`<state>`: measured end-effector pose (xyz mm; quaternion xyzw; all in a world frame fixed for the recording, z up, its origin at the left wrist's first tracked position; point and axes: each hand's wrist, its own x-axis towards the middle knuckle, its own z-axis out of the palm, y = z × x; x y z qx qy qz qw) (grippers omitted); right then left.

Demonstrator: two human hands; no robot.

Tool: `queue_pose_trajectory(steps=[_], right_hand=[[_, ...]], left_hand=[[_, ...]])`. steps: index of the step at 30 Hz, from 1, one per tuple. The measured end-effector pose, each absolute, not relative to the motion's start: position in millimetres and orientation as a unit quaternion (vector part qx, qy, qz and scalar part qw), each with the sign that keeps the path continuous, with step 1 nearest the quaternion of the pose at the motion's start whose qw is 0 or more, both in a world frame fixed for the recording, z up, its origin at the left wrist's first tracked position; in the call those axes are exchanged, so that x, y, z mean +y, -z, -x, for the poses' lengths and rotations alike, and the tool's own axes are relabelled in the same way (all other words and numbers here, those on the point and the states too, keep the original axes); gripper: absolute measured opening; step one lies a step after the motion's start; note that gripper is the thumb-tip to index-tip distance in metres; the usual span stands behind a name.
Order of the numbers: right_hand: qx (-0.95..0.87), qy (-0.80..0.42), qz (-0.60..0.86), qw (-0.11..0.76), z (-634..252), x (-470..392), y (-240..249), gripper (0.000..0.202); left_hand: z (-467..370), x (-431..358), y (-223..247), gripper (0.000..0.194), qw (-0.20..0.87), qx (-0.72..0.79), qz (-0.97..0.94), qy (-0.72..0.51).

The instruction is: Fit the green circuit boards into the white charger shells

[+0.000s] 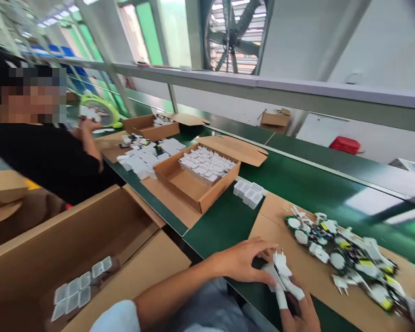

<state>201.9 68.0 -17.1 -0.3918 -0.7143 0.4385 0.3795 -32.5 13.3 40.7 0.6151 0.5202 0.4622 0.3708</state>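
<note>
A white plug adapter [281, 265] with two metal pins pointing up sits between my hands, low in the view and right of the middle. My right hand [299, 306], with white coverings on its fingers, is closed around it from below. My left hand [240, 262] reaches in from the left and grips the adapter's side, thumb on the white casing and forefinger near the pins. Part of the casing is hidden by my fingers. Just right of my hands, a pile of white plug parts with circuit boards [339, 260] lies on a cardboard sheet [273, 221].
Ahead stands an open cardboard box [207, 203] holding rows of white plug pieces. Translucent white cases [249, 193] lie beside it on the green bench [207, 242]. A large carton [72, 249] at left holds more cases. A co-worker in black [38, 157] is at far left.
</note>
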Motion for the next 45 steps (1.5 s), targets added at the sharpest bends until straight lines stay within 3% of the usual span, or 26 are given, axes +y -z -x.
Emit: queue_pose_trajectory(steps=[2,4,7,10,15,38,45], right_hand=[[-0.505,-0.632,0.405,0.426,-188.9,64.3,9.4,0.041],[-0.352,-0.745,0.381,0.420,-171.5,60.3,-1.2,0.046],[-0.243,-0.834,0.334,0.365,-152.1,52.0,-16.0,0.039],[-0.188,-0.874,0.310,0.322,-147.2,43.7,-23.7,0.032],[-0.166,-0.893,0.295,0.296,-147.8,38.5,-25.8,0.031],[-0.193,-0.860,0.344,0.324,-147.1,43.1,-16.3,0.036],[-0.366,-0.784,0.374,0.335,-169.4,76.7,36.3,0.039]], left_hand=[[20.0,2.3,-34.4,0.100,0.326,0.524,-0.605,-0.503],[5.5,-6.4,-27.2,0.095,0.266,0.524,-0.603,-0.540],[-12.3,-14.1,-22.6,0.076,0.143,0.529,-0.607,-0.576],[-17.9,-16.1,-26.2,0.071,0.062,0.540,-0.611,-0.575],[-14.3,-17.3,-33.5,0.069,0.030,0.550,-0.616,-0.563],[-8.0,-10.0,-20.9,0.067,0.083,0.538,-0.604,-0.583],[-3.0,0.9,1.0,0.088,0.103,0.521,-0.623,-0.574]])
